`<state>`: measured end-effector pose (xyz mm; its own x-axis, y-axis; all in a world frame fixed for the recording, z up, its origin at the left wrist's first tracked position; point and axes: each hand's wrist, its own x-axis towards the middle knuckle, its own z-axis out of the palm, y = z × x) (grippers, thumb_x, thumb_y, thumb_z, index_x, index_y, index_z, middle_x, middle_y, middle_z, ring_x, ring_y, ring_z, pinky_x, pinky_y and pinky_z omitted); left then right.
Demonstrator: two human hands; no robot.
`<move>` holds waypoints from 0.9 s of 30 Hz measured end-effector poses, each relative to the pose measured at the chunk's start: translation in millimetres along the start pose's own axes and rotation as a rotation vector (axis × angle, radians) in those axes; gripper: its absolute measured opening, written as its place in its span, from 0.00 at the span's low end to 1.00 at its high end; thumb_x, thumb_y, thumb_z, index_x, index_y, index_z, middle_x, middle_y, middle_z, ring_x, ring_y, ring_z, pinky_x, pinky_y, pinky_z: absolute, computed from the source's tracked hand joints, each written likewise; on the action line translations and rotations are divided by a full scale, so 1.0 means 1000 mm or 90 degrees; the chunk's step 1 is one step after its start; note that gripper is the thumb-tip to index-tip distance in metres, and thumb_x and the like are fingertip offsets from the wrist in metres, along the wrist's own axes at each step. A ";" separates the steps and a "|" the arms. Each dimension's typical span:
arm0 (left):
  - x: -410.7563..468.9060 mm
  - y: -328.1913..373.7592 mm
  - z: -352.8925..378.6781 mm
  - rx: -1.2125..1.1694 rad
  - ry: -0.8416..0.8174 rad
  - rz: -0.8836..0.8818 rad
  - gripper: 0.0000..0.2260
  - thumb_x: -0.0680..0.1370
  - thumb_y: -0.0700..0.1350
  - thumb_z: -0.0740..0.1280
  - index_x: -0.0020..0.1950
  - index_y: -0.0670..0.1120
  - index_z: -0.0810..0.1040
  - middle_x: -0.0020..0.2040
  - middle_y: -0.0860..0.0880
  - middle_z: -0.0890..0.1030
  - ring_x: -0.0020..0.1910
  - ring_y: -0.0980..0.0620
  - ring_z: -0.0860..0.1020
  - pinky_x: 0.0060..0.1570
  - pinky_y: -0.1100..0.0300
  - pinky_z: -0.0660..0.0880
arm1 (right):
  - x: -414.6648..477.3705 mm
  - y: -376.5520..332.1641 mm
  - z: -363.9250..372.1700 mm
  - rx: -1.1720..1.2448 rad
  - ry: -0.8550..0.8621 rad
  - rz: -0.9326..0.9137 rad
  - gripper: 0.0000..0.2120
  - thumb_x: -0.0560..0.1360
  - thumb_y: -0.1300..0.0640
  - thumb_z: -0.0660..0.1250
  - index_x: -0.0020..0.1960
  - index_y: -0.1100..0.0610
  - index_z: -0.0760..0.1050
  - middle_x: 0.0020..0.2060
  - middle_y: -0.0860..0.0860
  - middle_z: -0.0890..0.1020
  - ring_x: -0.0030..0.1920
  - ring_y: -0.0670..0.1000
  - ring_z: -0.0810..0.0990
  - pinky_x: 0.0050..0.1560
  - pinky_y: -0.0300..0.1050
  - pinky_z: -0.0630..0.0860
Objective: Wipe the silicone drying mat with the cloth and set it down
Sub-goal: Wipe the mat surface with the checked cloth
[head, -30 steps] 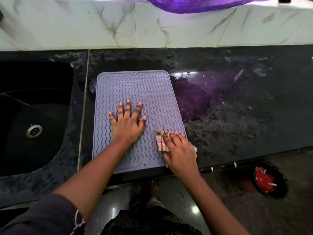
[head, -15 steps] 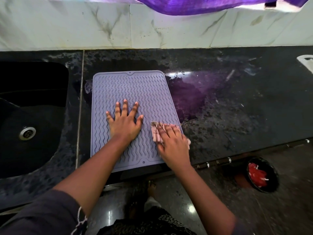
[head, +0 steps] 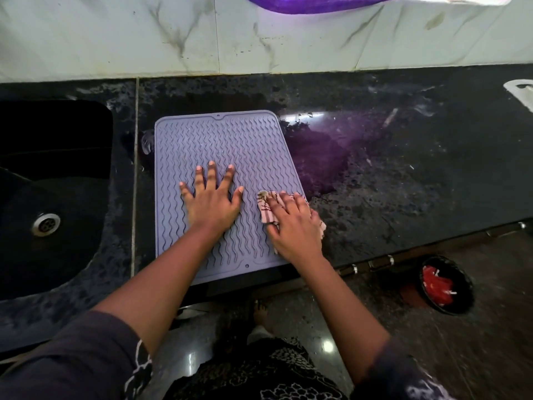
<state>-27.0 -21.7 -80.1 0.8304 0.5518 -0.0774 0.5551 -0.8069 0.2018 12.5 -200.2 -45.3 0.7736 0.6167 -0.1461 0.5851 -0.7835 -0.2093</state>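
Observation:
A lilac silicone drying mat (head: 219, 140) with wavy ridges lies flat on the black stone counter (head: 389, 174), its near edge reaching the counter's front edge. My left hand (head: 212, 202) rests flat on the mat's middle, fingers spread, holding nothing. My right hand (head: 294, 226) presses a crumpled pink striped cloth (head: 266, 210) onto the mat's right edge. Most of the cloth is hidden under that hand.
A black sink (head: 43, 197) with a metal drain (head: 46, 223) lies left of the mat. White marble wall tiles (head: 259, 36) rise behind the counter. A purple fabric (head: 317, 2) hangs at the top. On the floor at the right stands a black bowl (head: 447, 287) with red contents.
My right hand has slid the cloth a little farther up the mat's right edge. The left hand stays flat in place. The view has shifted slightly.

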 end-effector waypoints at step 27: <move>-0.001 0.000 0.000 0.004 -0.002 -0.001 0.27 0.78 0.64 0.41 0.77 0.60 0.42 0.79 0.47 0.44 0.77 0.42 0.41 0.71 0.35 0.42 | -0.034 0.027 -0.014 -0.069 -0.035 0.035 0.23 0.78 0.50 0.56 0.70 0.56 0.64 0.67 0.55 0.72 0.65 0.57 0.67 0.61 0.53 0.70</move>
<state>-27.4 -22.2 -80.1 0.8294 0.5527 -0.0808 0.5570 -0.8073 0.1951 5.3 -242.9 -32.7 0.7923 0.5737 -0.2077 0.5676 -0.8179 -0.0943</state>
